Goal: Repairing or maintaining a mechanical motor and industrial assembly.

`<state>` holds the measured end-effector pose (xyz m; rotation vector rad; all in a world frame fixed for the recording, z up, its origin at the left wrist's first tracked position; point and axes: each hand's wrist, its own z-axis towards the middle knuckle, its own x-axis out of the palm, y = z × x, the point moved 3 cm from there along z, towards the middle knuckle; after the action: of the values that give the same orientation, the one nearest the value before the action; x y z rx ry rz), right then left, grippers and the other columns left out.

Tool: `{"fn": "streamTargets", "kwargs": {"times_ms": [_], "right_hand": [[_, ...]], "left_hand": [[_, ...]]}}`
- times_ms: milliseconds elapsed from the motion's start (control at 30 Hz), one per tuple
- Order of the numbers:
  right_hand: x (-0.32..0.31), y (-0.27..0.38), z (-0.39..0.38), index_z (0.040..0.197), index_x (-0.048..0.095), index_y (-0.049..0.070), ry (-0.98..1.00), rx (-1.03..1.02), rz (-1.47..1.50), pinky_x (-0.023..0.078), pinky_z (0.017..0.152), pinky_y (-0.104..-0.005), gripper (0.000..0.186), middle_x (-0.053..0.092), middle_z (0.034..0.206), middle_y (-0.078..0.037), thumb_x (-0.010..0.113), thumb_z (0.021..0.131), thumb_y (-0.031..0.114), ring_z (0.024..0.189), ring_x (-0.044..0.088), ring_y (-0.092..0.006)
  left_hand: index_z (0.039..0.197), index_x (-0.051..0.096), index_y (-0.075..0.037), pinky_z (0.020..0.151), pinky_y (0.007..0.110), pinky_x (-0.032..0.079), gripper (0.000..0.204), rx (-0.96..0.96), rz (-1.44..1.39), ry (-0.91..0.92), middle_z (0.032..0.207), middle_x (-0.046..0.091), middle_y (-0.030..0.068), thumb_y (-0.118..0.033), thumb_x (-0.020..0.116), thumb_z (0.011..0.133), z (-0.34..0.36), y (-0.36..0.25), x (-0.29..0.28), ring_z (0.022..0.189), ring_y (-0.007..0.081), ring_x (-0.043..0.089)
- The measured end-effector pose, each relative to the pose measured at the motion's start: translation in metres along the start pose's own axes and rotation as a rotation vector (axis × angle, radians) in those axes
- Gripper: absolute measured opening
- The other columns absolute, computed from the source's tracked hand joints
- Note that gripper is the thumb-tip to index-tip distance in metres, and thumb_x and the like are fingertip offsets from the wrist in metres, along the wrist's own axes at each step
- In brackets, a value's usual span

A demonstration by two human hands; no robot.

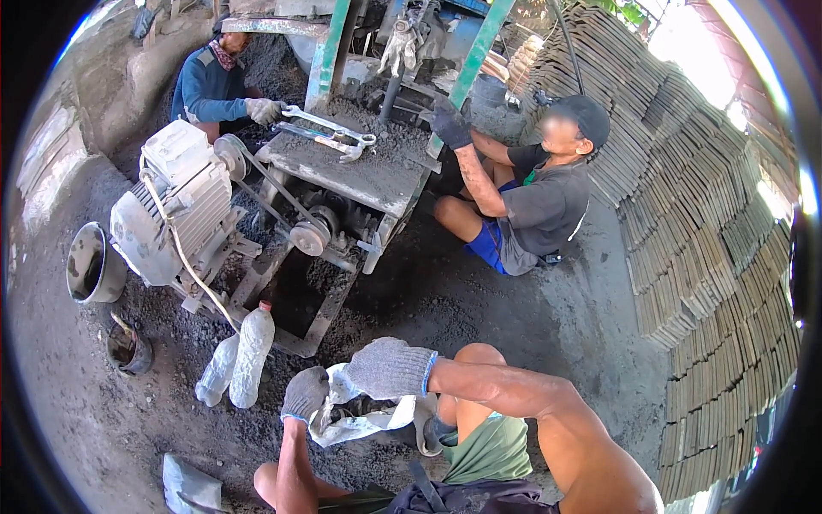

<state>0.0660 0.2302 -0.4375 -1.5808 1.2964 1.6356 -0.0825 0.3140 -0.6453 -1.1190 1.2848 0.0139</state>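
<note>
In grey knitted gloves, my left hand [305, 394] and my right hand [385, 368] grip a crumpled white sack [368, 426] low in the middle of the head view, fingers curled at its upper edge. The right hand is above and right of the left. Dark bits show in the sack's opening, too small to name. A curved grey piece [426, 435] hangs at the sack's right side beside my knee. Left of my hands lie two dusty plastic bottles [253, 360], one with a red cap.
Ahead stands a grimy machine [342, 184] with wrenches, motor [171, 231] and belt. One co-worker [205, 86] is at back left, another [539, 210] sits right, gloved hand raised at the frame. Buckets [90, 265] stand left, a bag [190, 484] lies lower left, stacked tiles [702, 283] line the right.
</note>
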Motion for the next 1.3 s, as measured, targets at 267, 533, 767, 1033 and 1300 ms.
{"fn": "streamTargets", "kwargs": {"times_ms": [267,533,767,1033,1300], "right_hand": [[-0.001,-0.001,-0.001,0.075,0.071,0.002,-0.002,0.017,-0.003,0.054,0.054,-0.0464,0.015,0.067,0.067,-0.019,0.068,0.07,0.015,0.063,0.069,-0.0358],[-0.005,0.001,-0.002,0.076,0.072,0.002,0.063,0.073,-0.017,0.054,0.055,-0.0462,0.016,0.068,0.069,-0.019,0.07,0.07,0.016,0.065,0.069,-0.0359],[-0.005,0.0,-0.005,0.075,0.072,0.001,0.036,0.065,0.0,0.054,0.055,-0.0462,0.015,0.068,0.069,-0.019,0.069,0.069,0.015,0.065,0.069,-0.036],[-0.008,0.001,-0.008,0.084,0.072,0.004,0.118,0.079,-0.027,0.055,0.061,-0.0491,0.018,0.07,0.077,-0.018,0.063,0.075,0.016,0.073,0.07,-0.0362],[-0.008,0.0,-0.011,0.084,0.071,0.004,0.085,0.068,-0.012,0.054,0.06,-0.0493,0.018,0.069,0.077,-0.018,0.063,0.076,0.017,0.073,0.07,-0.0369]], "left_hand": [[0.089,0.069,-0.003,0.079,0.05,0.05,0.03,-0.032,-0.006,0.013,0.093,0.067,0.0214,-0.029,0.058,0.08,0.001,-0.002,0.0,0.092,0.041,0.064],[0.089,0.068,-0.003,0.08,0.051,0.05,0.032,-0.058,-0.005,0.034,0.092,0.066,0.022,-0.032,0.056,0.08,0.003,-0.001,0.003,0.092,0.0419,0.063],[0.091,0.069,-0.005,0.08,0.051,0.05,0.033,-0.053,0.006,0.023,0.092,0.067,0.022,-0.034,0.056,0.081,0.001,-0.004,0.001,0.092,0.0418,0.063],[0.091,0.07,-0.005,0.078,0.05,0.05,0.033,-0.067,0.001,0.026,0.092,0.067,0.0218,-0.033,0.057,0.081,0.0,-0.01,-0.002,0.091,0.0416,0.064],[0.09,0.069,-0.005,0.077,0.05,0.05,0.032,-0.054,0.022,0.012,0.091,0.067,0.0223,-0.034,0.058,0.082,-0.002,-0.01,-0.001,0.09,0.0418,0.064]]}}
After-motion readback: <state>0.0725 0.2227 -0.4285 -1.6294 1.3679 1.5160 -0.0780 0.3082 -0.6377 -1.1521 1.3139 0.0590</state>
